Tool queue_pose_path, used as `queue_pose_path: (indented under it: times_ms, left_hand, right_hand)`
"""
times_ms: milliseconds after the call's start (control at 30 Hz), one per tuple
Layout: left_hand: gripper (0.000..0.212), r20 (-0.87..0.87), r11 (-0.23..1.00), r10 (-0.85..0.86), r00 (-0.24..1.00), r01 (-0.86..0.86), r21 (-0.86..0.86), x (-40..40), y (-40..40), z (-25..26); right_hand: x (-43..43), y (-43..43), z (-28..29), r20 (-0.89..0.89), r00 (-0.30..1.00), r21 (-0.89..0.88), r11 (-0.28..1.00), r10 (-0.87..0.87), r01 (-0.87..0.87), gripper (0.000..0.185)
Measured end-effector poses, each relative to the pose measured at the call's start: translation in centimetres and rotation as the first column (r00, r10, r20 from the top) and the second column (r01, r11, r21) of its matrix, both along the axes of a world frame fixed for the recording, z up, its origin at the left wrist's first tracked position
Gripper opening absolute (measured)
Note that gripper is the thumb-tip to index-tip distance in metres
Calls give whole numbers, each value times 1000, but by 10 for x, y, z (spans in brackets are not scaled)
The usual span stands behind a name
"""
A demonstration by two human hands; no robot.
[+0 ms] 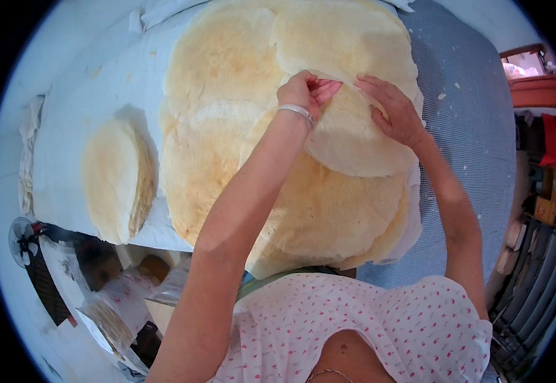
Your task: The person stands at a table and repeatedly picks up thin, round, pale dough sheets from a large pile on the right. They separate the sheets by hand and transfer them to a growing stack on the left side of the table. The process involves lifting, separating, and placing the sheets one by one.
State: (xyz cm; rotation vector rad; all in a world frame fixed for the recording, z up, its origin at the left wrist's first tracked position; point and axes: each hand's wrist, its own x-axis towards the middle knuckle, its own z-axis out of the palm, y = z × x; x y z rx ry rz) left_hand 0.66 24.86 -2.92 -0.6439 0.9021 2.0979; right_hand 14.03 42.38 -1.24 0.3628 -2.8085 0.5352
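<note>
Large thin round flatbread sheets [345, 215] lie overlapping on a cloth-covered table before me. My left hand [309, 91], with a silver bangle at the wrist, pinches the edge of a thin pale sheet [359, 148] that lies on top of the others. My right hand [390, 107] rests with its fingers stretched on the same sheet's right side, its fingertips close to the left hand's. The thumb of the right hand is apart from its fingers. At the left, a separate stack of smaller folded or round sheets [113, 177] sits on the white cloth.
White cloth [72, 100] covers the table's left part, a blue checked cloth [469, 143] with crumbs its right. Below the left edge stand a fan [23, 242], plastic-wrapped goods [115, 301] and a box. A dark slatted rack [536, 268] stands at the right.
</note>
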Motion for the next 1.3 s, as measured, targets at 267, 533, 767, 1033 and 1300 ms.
queue_pose_path:
  times_ms: [267, 533, 767, 1033, 1300]
  left_hand:
    - [13, -244, 921, -175, 954, 71, -383, 88, -92, 0]
    - [13, -60, 937, -205, 977, 178, -300, 134, -91, -6]
    - [11, -114, 930, -203, 972, 155, -334, 125, -77, -15]
    - [7, -207, 929, -223, 953, 143, -340, 117, -73, -27]
    - [11, -115, 984, -146, 983, 132, -121, 118, -73, -14]
  right_hand:
    - [-76, 38, -21, 158, 951, -317, 899, -264, 302, 31]
    - [-9, 34, 148, -43, 956, -79, 955, -291, 287, 29]
    - [65, -47, 32, 114, 981, -81, 982, -159, 169, 44]
    - [91, -61, 7, -11, 977, -112, 971, -213, 210, 53]
    - [103, -85, 6, 3, 985, 52, 984, -174, 173, 48]
